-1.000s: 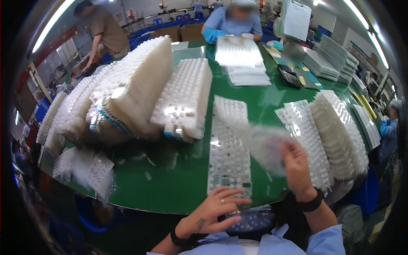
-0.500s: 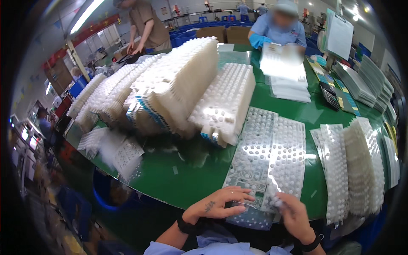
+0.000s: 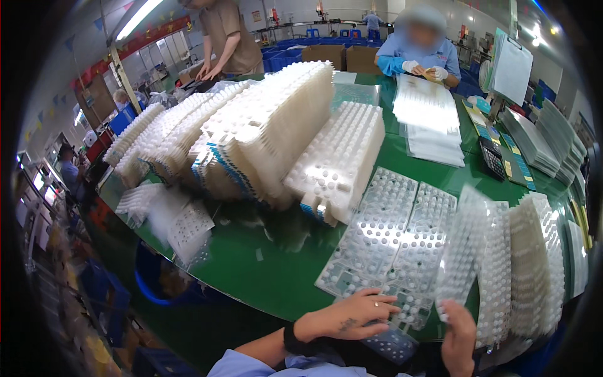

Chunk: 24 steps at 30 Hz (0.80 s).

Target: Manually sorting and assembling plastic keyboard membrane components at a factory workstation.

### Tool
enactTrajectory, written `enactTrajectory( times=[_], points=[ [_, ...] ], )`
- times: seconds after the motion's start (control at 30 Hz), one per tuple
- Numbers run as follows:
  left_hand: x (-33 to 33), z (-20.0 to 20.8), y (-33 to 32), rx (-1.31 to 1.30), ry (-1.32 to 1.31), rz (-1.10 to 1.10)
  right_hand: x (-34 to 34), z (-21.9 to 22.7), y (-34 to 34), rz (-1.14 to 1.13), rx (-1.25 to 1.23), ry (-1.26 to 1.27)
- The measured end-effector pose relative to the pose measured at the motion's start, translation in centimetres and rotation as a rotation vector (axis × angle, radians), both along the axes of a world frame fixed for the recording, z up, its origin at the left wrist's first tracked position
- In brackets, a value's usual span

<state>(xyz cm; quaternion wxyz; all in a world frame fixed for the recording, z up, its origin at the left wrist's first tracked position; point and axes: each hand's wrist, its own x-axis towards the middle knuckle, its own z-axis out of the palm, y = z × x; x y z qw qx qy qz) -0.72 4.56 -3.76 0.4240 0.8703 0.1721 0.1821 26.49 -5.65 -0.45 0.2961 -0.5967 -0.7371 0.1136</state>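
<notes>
My left hand [image 3: 355,318] lies with fingers stretched over the lower end of a translucent sheet with rows of round white domes [image 3: 383,229]. A second domed sheet [image 3: 427,232] lies along its right side. Farther right, my right hand [image 3: 460,336] pinches the near corner of another domed sheet [image 3: 463,248], which is raised, tilted and blurred by motion. This sheet hangs beside a fanned stack of similar sheets [image 3: 534,264] at the right. Beneath my left hand, a clear dotted film [image 3: 392,344] juts over the table's near edge.
Tall stacks of domed sheets [image 3: 270,119] and a lower stack [image 3: 339,157] stand on the green table [image 3: 276,286]. Small domed pieces [image 3: 188,232] lie left. A calculator [image 3: 492,157] and clipboard [image 3: 512,66] are at the right. A gloved co-worker [image 3: 421,53] sits opposite; another person [image 3: 229,38] stands far left.
My right hand has moved right from the paired sheets, carrying a domed sheet toward the right stack. My left hand stays on the sheets. The co-worker opposite has lowered the papers.
</notes>
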Motion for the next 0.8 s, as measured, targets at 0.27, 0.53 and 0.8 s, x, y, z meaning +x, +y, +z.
enactTrajectory(
  times=[0.27,0.53,0.8],
  points=[
    [-2.7,0.7,0.4,-0.063,-0.009,0.089,-3.3,-0.3,1.0,0.102,0.023,-0.111],
    [-2.7,4.8,-2.5,-0.212,-0.075,0.153,-3.7,1.0,-0.2,0.062,0.056,0.721],
    [2.1,3.3,-4.4,-0.179,-0.184,0.255,-5.2,1.9,-3.3,-0.117,-0.195,0.669]
  ],
)
